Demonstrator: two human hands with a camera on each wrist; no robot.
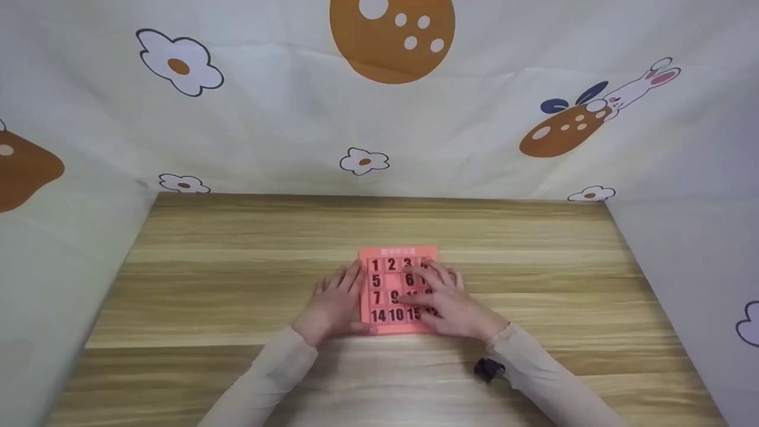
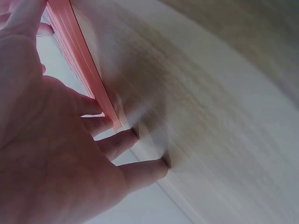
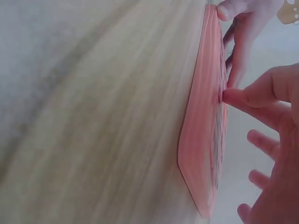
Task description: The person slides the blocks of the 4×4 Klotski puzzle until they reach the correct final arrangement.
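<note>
A pink number slide puzzle [image 1: 365, 325] lies flat on the wooden table, its dark-numbered tiles set in rows. In the second row, a bare slot shows between the 5 and 6 tiles. My left hand [image 1: 332, 305] rests along the puzzle's left side, fingers extended against its edge and thumb at the lower left corner. Two of its fingertips touch the table in the left wrist view [image 2: 60, 154]. Spread over the right-hand tiles is my right hand [image 1: 456, 308], hiding some numbers. In the right wrist view, its thumb and a finger [image 3: 238, 97] meet the tile surface.
The wood-grain table [image 1: 237, 237] extends around the puzzle on all sides. A pale cloth [image 1: 267, 118] printed with flowers and orange fruit walls the back and both sides. Beside the right sleeve [image 1: 533, 362] sits a small black object [image 1: 488, 369].
</note>
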